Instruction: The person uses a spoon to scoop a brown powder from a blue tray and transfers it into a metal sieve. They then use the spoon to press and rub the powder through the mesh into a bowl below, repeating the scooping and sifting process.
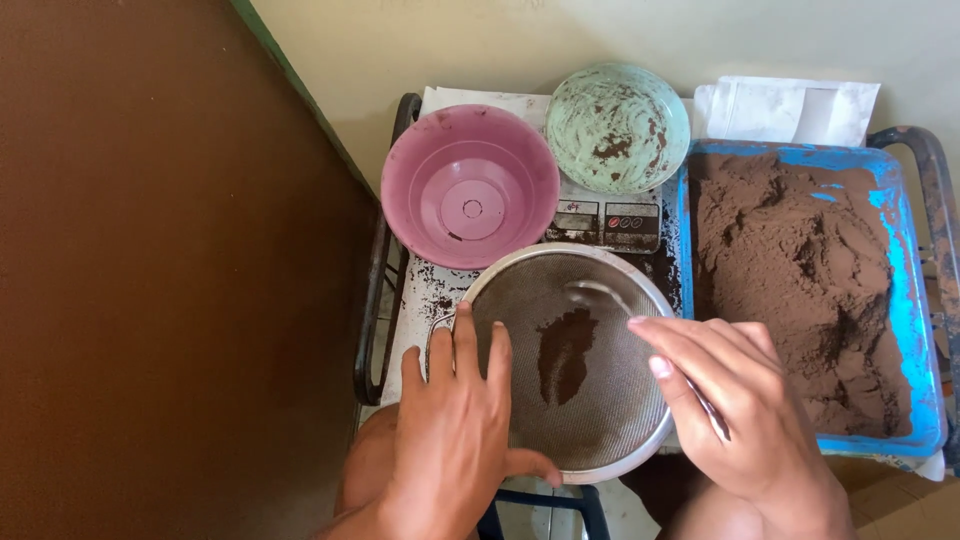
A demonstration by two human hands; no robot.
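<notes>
The left hand (455, 440) lies spread over the near left rim of the round metal mesh sieve (570, 360), fingers splayed flat on the mesh edge and the thumb hooked under the rim at the near side; this looks like a steadying grip that keeps the sieve level. Beyond this hand, farther from the person, sits an empty pink plastic bowl (470, 185), open side up and within reach. On the mesh just right of the left fingers lies a small dark patch of brown powder (563, 355), all that shows in the sieve.

The right hand (735, 410) is closed around the handle of a metal spoon (600, 293), fingers curled together with the fingertips pointing toward the sieve's centre; the spoon's bowl looks blurred over the mesh beyond the powder patch, so it is probably stirring. Beyond the right fingertips stands a pale green round plastic bowl (618, 125) smeared with brown residue, resting on a small powder-dusted digital scale (610, 222). Just right of the right hand, a blue rectangular tray (905, 300) heaped with brown powder sits close, handy for scooping. Everything rests on a small table (425, 300) covered with white paper.
</notes>
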